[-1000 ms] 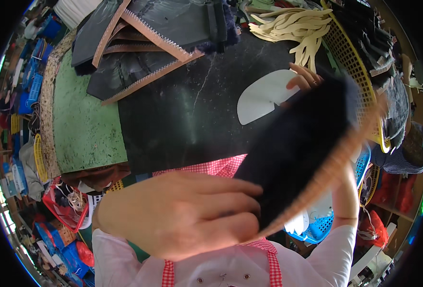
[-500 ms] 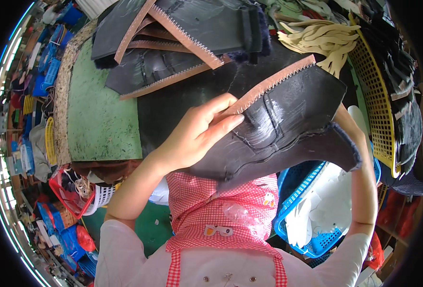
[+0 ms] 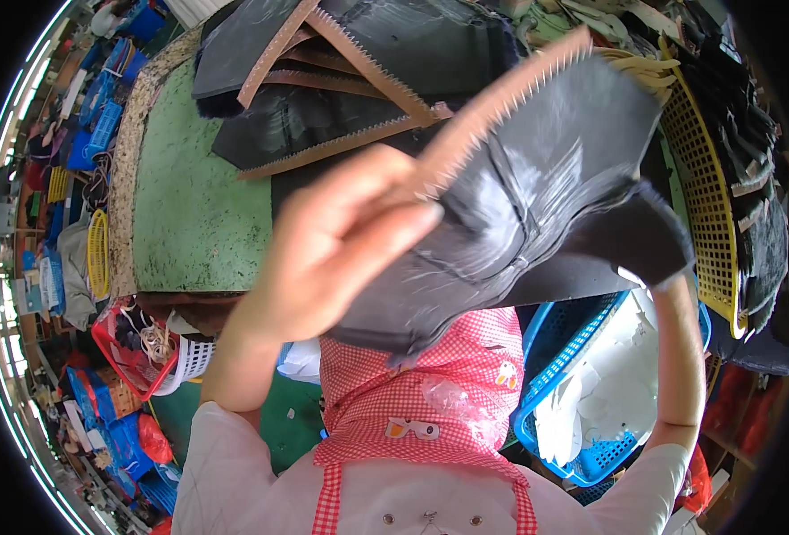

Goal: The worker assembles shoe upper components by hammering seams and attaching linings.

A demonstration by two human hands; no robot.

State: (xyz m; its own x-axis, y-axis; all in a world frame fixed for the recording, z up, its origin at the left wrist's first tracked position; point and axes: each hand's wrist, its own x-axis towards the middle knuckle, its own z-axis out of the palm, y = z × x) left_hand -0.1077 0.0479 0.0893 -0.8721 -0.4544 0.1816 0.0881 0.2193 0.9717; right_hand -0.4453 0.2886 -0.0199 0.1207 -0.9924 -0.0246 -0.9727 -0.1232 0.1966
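A black boot upper is held up in front of me, its brown strip with white zigzag stitching slanting up to the right. My left hand, blurred by motion, pinches the strip's lower end between thumb and fingers. On the right, my right hand reaches behind the dark fuzzy edge of the upper; its fingers are hidden, so its grip does not show. Beyond lies a pile of similar black uppers, several brown stitched strips showing among them.
A green board covers the table's left part. A yellow basket of cream pieces stands at the right, by stacked dark pieces. Below the table edge are a blue basket with white sheets and a red basket.
The upper has been raised closer to me and its fuzzy edge has swung right. My left hand has come nearer, still pinching the strip; my right hand has slipped lower behind the edge.
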